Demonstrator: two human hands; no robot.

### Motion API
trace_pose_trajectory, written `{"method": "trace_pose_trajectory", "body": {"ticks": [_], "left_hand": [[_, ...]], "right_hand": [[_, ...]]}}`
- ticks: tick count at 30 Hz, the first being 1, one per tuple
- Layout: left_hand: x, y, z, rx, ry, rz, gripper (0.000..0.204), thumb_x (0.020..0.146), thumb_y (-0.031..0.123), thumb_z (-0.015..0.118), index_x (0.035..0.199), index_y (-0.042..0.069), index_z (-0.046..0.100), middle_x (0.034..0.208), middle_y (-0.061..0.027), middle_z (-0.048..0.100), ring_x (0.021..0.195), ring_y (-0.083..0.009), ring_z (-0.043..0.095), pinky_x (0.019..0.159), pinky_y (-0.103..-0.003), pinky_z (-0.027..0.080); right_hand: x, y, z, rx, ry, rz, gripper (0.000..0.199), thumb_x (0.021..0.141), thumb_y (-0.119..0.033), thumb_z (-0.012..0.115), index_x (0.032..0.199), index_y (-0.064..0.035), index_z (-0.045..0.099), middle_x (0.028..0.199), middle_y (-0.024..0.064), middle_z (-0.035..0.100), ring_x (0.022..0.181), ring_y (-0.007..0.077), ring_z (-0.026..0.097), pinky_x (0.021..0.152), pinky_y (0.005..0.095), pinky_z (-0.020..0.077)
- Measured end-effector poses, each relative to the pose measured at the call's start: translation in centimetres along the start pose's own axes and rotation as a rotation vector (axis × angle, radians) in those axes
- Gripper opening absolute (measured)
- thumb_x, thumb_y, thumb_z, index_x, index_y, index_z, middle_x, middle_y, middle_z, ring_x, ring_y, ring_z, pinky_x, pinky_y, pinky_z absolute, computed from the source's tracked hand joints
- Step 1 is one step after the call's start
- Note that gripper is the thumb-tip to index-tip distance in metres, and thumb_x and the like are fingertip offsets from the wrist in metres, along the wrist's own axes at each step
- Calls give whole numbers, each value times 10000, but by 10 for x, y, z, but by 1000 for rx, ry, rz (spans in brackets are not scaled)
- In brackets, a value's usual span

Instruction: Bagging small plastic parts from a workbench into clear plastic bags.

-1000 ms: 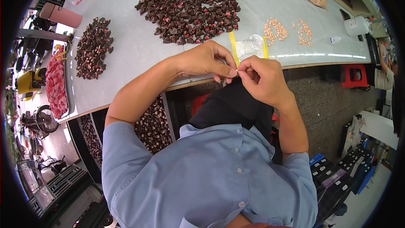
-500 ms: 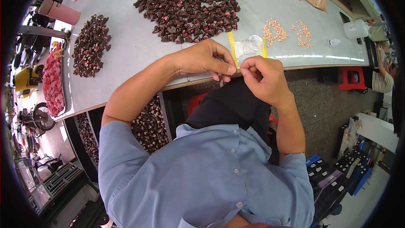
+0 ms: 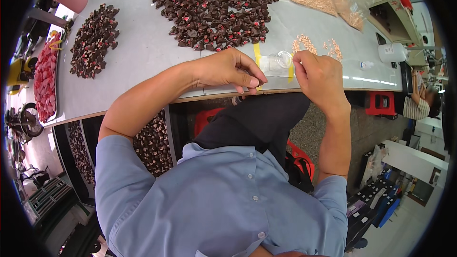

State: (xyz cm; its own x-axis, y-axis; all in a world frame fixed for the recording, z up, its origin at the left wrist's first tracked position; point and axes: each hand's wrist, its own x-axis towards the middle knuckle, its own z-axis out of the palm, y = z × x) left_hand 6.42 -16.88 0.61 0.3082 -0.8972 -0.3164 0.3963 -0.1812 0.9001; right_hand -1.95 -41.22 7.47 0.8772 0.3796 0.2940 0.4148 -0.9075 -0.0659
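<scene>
Head view: left hand (image 3: pixel 228 70) pinched shut, right hand (image 3: pixel 320 77) curled beside clear dish (image 3: pixel 281 61), dark pile (image 3: pixel 216 4) beyond.

A long grey worktable (image 3: pixel 143 62) spans the far side, its near edge trimmed in wood, with light glaring off its right end. Under it the floor (image 3: pixel 366 133) is speckled grey, with a red stool (image 3: pixel 380 103) at the right. On the far left stand a yellow machine (image 3: pixel 15 72) and dark shelving (image 3: pixel 71 162).
</scene>
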Motion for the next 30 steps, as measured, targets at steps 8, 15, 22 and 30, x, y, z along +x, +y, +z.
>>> {"method": "trace_pose_trajectory", "body": {"ticks": [8,15,22,30], "left_hand": [[1,-2,-1,-46,6,20,261,910,140,721,1114,-19,683,1072,-107,720,875,-143,704,675,-241,524],[2,-3,-2,-82,15,32,292,917,137,705,1162,-19,676,1115,-114,722,882,-136,705,684,-231,522],[4,-5,-4,-88,15,56,282,925,102,685,1181,-17,673,1095,-118,726,906,-151,714,682,-232,525],[5,-6,-3,-85,29,44,268,918,88,690,1156,-34,675,1027,-117,728,903,-161,718,673,-234,525]], "right_hand": [[4,0,0,-55,-38,-18,80,833,-64,688,852,-68,611,699,81,646,558,292,594,530,404,457],[1,-8,-3,-24,7,-39,93,815,-37,702,839,-62,616,664,79,624,527,268,579,511,382,441],[-12,-50,20,463,208,132,112,798,32,717,852,-35,646,564,42,574,469,156,558,451,286,397],[-14,-55,36,388,271,112,116,791,16,726,844,-41,639,549,41,568,455,184,564,453,298,407]]}}
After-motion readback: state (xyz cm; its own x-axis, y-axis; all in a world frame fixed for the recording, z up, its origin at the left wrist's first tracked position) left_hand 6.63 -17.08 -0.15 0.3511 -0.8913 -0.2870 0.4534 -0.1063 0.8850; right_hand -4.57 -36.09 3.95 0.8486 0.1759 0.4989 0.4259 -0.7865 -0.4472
